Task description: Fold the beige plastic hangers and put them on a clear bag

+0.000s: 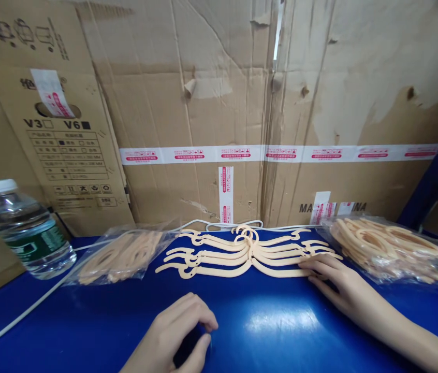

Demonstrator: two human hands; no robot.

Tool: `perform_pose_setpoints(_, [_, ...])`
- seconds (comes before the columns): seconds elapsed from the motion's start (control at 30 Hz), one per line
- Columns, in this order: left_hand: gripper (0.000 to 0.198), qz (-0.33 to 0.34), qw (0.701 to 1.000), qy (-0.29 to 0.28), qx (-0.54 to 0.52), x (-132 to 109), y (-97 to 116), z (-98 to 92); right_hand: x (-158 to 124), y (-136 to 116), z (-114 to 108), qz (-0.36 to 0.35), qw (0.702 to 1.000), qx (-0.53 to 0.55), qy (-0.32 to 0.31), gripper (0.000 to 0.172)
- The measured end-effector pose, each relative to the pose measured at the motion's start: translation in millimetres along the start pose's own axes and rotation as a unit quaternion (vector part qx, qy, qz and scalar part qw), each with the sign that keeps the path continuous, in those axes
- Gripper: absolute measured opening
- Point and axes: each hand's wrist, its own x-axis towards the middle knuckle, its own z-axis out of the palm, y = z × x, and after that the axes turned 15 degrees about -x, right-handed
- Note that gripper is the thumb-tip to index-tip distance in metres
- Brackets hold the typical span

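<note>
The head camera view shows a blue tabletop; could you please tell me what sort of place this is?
Likely a workshop or storeroom, judging by the loose hangers, the filled plastic bags on either side and the taped cardboard behind.

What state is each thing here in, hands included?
Bottle: standing, cap on.
Loose hangers: unbagged, laid overlapping.
Left-side hangers: in clear plastic.
Right-side hangers: in clear plastic.
Left hand: fingers curled, nothing visibly held.
Right hand: at the loose hangers; grip unclear.
Cable: lying slack.
Cardboard wall: torn, taped.
</note>
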Motion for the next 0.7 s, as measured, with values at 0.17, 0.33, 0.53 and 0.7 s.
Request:
perform_pose_setpoints(0.17, [0.017, -0.002, 1.000, 0.002, 0.004, 0, -2, 0.5, -1, 1, 2, 0.002, 1.000, 0.003, -0.008, 0.023])
perform_pose_setpoints(0.33, [0.016, -0.013, 1.000, 0.006, 0.006, 0, 0, -0.2, -1, 4, 4, 0.005, 1.000, 0.001, -0.013, 0.024])
perform_pose_setpoints(0.53, [0.021, -0.029, 0.999, 0.005, 0.016, 3, -4, -3.1, -1, 6, 6, 0.010, 1.000, -0.005, -0.003, 0.024])
perform_pose_setpoints(0.7, [0.028, -0.038, 0.999, 0.014, 0.001, 2, -14, -3.1, -1, 7, 8, 0.011, 1.000, 0.009, 0.001, 0.024])
